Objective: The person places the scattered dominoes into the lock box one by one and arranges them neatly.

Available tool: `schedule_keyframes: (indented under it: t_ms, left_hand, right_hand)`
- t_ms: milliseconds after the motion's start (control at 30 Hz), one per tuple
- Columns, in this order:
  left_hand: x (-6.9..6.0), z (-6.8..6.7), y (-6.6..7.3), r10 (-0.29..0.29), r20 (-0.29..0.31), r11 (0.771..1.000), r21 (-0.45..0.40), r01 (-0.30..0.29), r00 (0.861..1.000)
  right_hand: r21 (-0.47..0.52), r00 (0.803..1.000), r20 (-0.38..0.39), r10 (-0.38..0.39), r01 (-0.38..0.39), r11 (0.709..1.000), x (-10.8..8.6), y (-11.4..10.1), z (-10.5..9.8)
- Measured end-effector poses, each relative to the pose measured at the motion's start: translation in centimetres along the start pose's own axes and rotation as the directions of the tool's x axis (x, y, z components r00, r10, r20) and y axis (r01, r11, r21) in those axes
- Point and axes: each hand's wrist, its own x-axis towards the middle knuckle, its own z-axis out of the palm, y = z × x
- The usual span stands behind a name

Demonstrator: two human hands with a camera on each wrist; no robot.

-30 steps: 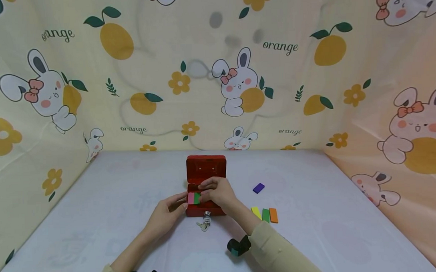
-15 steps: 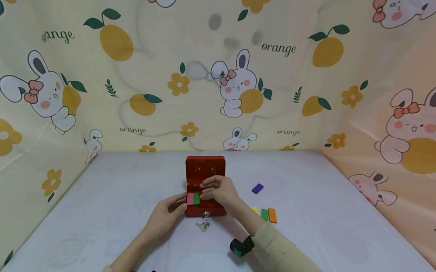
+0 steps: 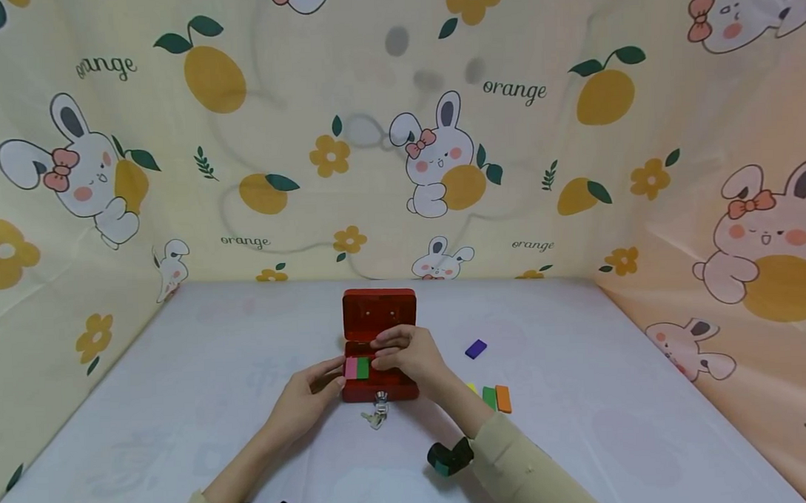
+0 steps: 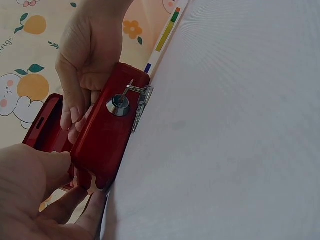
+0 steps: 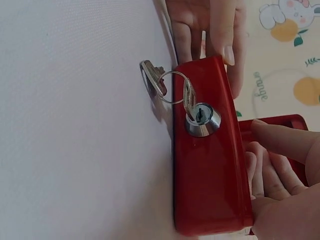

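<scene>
On a white-clothed table (image 3: 149, 416), a small red box (image 3: 400, 391) is standing w/ its lid (image 3: 380, 314) raised at the back. Inside, at the L end, a pink block (image 3: 351, 368) and a green block (image 3: 363, 367) are lying side by side, touching. The person's R hand (image 3: 410, 357) is reaching over the box's R half, fingers dipping in, bending loosely and slightly spread, thumb standing apart; its nearest tip is hovering just beside the green block, tho' whether it's touching I can't tell. The L hand (image 3: 308, 398) is resting against the L end wall, fingers lying fairly straight along the outside, thumb parting from them and touching the rim nr the front corner.

Up front, a round metal lock (image 5: 204, 120) is showing in the wall, w/ a ring (image 5: 173, 73) of keys (image 5: 155, 77) dangling below.

Off to the R, a purple block (image 3: 476, 349) is lying alone; nearer, an orange block (image 3: 504, 399) is sitting next to a second green block (image 3: 489, 396), w/ a yellow block (image 3: 471, 387) mostly hiding behind the R forearm. Beige sleeves (image 3: 533, 461) and dark wrist cams (image 3: 450, 457) are framing the foreground; in the bkgd, a rabbit-and-orange print curtain (image 3: 292, 122) is hanging.
</scene>
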Motion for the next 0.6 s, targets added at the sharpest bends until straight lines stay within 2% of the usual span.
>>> schedule_keyframes:
  t_ms: [400, 600]
  left_hand:
    - [0.02, 0.15, 0.04, -0.020, -0.007, 1.000, 0.022, 0.020, 1.000]
    - [-0.03, 0.11, 0.07, -0.010, -0.007, 1.000, 0.023, 0.010, 1.000]
  right_hand:
    - [0.005, 1.000, -0.016, 0.012, -0.012, 1.000, -0.48, -0.55, -0.64]
    - [0.036, 1.000, 0.002, 0.015, -0.015, 0.999, -0.75, -0.70, -1.03]
